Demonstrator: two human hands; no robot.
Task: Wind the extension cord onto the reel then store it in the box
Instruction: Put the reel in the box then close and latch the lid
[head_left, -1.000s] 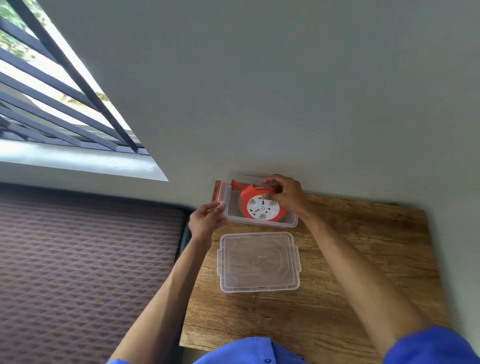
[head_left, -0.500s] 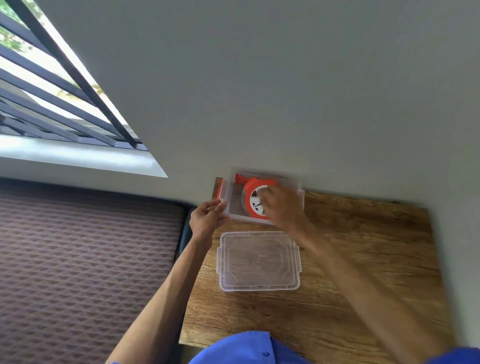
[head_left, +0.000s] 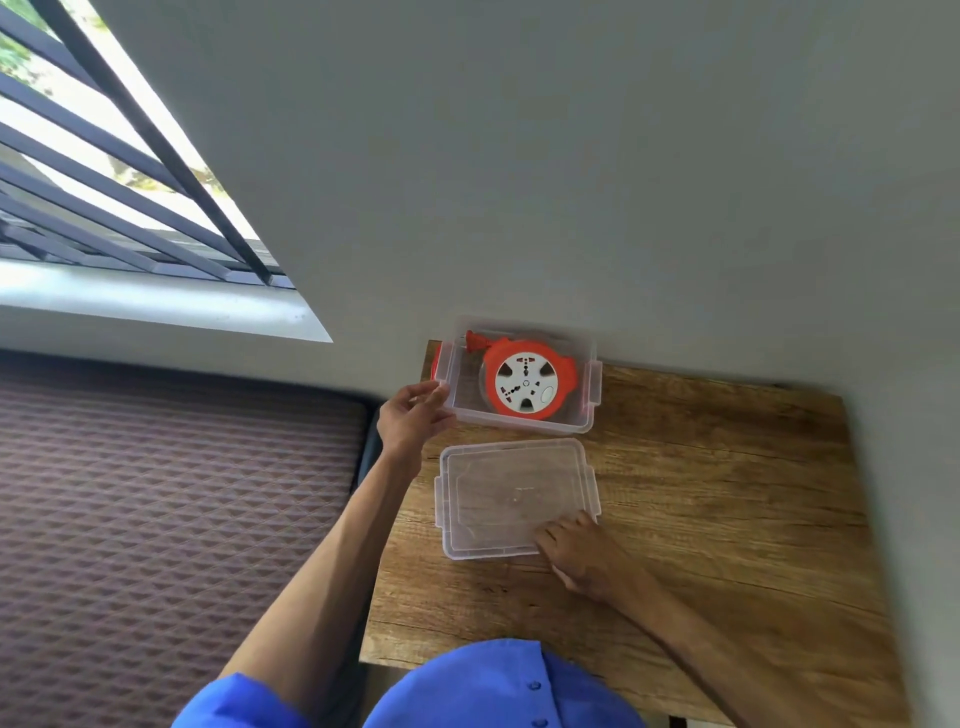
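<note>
An orange extension cord reel (head_left: 527, 382) with a white socket face lies flat inside a clear plastic box (head_left: 524, 423) at the table's far edge against the wall. Its orange plug (head_left: 474, 340) sticks out at the reel's upper left. My left hand (head_left: 413, 415) touches the box's near left corner, fingers loosely curled on the rim. The clear lid (head_left: 498, 493) lies flat on the table just in front of the box. My right hand (head_left: 579, 553) rests on the lid's near right corner with its fingers on the edge.
The wooden table (head_left: 727, 519) abuts a grey wall at the back and right. To the left lies a brown patterned mattress (head_left: 156, 493), lower than the table. A barred window (head_left: 104, 182) is at the upper left.
My right hand let go of the reel, left it lying in the box, and moved back to the lid's near right corner. My left hand stays at the box's left corner.
</note>
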